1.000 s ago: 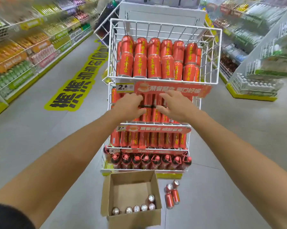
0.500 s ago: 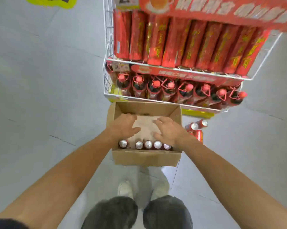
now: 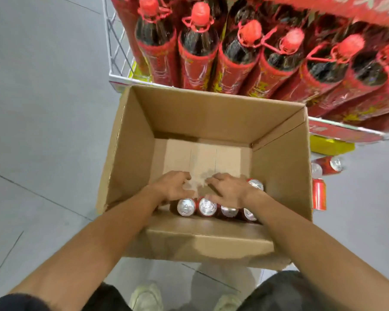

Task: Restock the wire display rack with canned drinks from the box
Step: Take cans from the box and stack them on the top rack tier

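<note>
5 cans (image 3: 207,206) show their tops along the near wall of the box (image 3: 133,142). Left hand (image 3: 173,186) and right hand (image 3: 229,189) curve over them, probably to lift several together; whether either grips one is hidden. Wire rack (image 3: 121,79) stands just beyond.

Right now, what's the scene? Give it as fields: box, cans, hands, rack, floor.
box: cardboard, open, on the floor against the rack's front
cans: five tops show, towards the box's near wall; far part of the bottom is bare cardboard
left hand: inside the box, fingers bent over the cans; grip unclear
right hand: inside the box, over the cans; grip unclear
rack: white wire, bottom tier holds red-capped bottles
floor: loose cans to the right of the box
</note>
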Tool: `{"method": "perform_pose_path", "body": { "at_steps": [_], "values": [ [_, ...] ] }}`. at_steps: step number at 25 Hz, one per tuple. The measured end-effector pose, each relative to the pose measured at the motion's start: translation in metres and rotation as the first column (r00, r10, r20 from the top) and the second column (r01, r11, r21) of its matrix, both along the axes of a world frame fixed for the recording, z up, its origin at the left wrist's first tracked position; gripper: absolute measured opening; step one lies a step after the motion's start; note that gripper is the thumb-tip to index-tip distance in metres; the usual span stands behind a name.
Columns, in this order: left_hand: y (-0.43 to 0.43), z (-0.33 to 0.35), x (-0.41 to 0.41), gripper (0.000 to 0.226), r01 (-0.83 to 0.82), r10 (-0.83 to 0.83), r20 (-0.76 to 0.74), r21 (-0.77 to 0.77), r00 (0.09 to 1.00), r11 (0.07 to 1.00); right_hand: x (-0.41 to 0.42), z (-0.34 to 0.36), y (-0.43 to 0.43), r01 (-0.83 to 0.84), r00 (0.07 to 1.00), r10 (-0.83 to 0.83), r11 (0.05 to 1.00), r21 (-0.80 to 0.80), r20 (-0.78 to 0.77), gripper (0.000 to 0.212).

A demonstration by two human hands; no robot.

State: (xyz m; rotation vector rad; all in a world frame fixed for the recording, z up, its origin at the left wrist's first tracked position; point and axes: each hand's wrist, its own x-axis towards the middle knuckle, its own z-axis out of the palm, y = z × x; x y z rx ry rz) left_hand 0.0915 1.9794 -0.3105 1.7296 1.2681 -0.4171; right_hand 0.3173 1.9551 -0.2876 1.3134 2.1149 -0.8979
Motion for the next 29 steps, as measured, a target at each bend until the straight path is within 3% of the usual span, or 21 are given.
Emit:
{"method": "perform_pose_path", "body": {
  "at_steps": [3,7,11,13,16,18,21,25,29],
  "values": [
    [-0.002,-0.016,-0.009,0.072,-0.08,0.091,0.095,-0.118,0.991,0.99,0.0,-0.02,-0.004,-0.016,1.0,0.016,0.999,-0.048,0.003,0.065],
    [-0.015,-0.036,-0.014,0.042,-0.108,0.147,0.244,-0.167,0.959,0.98,0.002,-0.029,-0.011,0.007,0.997,-0.015,0.995,-0.097,-0.077,0.049],
    [-0.009,-0.04,-0.017,0.029,-0.191,0.295,0.373,-0.291,0.88,0.938,0.005,-0.034,-0.008,0.168,0.953,-0.207,0.968,-0.186,-0.222,0.039],
    [-0.002,-0.039,-0.017,0.016,-0.285,0.403,0.362,-0.336,0.84,0.898,0.008,-0.04,-0.008,0.298,0.894,-0.345,0.934,-0.197,-0.284,0.039],
    [0.003,-0.035,-0.013,0.015,-0.434,0.572,0.321,-0.41,0.755,0.802,0.009,-0.043,-0.006,0.442,0.797,-0.477,0.878,-0.181,-0.371,0.042],
    [0.013,-0.031,-0.012,0.014,-0.48,0.608,0.324,-0.396,0.725,0.783,0.011,-0.043,0.0,0.481,0.774,-0.505,0.861,-0.164,-0.382,0.042],
    [0.042,-0.032,-0.008,0.014,-0.541,0.593,0.421,-0.25,0.686,0.803,0.013,-0.041,0.026,0.518,0.746,-0.491,0.853,-0.071,-0.45,0.04],
    [0.067,-0.042,-0.003,0.016,-0.679,0.604,0.5,-0.042,0.621,0.733,0.011,-0.046,0.057,0.671,0.646,-0.578,0.741,0.011,-0.499,0.034],
    [0.059,-0.044,0.0,0.024,-0.685,0.631,0.503,-0.101,0.59,0.721,0.005,-0.053,0.062,0.749,0.599,-0.653,0.661,0.036,-0.464,0.035]
  ]
}}
